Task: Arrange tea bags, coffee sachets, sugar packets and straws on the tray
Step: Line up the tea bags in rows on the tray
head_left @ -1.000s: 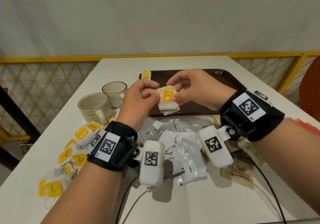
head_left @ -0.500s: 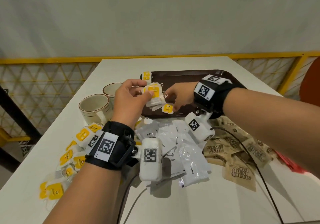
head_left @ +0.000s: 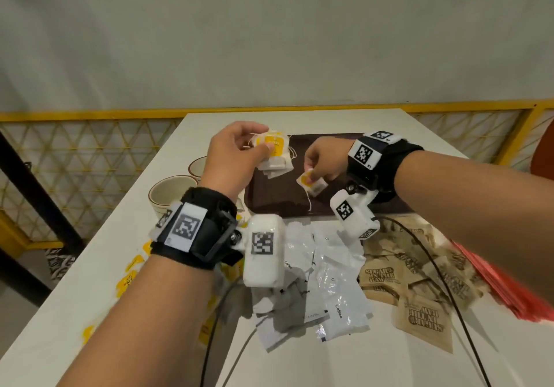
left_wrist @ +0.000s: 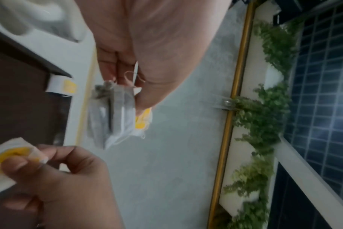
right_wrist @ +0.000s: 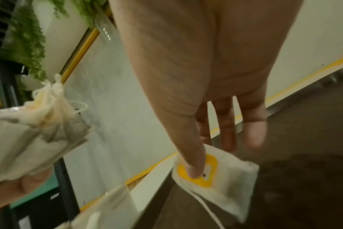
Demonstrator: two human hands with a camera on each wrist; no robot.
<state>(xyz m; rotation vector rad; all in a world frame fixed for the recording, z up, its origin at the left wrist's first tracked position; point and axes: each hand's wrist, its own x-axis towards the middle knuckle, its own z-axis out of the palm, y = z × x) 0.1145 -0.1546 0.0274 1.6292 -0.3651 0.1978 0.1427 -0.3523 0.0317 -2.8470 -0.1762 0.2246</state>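
Paper tea bag [head_left: 311, 183] with a yellow tag, now alone in my right hand [head_left: 325, 161]: half a second earlier that hand was just drawing it clear of the bundle, and a second before both hands were bunched together on the one stack. Thumb and forefinger pinched it at the tag end, string trailing below, the other fingers [right_wrist: 254, 133] loose and straight. It hung just above the brown tray [head_left: 275, 200], near the tray's left half, not yet touching as far as I could tell.

Left hand [head_left: 233, 158] had lifted and drifted back toward the tray's far-left corner, its grip curled tight round the remaining stack of tea bags [head_left: 274, 154], several bags thick in the left wrist view. One tea bag at the tray's far edge [left_wrist: 62, 85] showed there, already placed.

Reading: bags were being dealt off the stack one at a time. Tea bags were barely begun.

On the counter [head_left: 494, 356], all off the tray:
- loose tea bags [head_left: 129, 278] at left, beside two cups [head_left: 168, 194]
- white coffee sachets [head_left: 335, 293] in a heap, centre
- brown sugar packets [head_left: 419, 320] at right
- red straws [head_left: 515, 284], far right edge

Most of the job remained.
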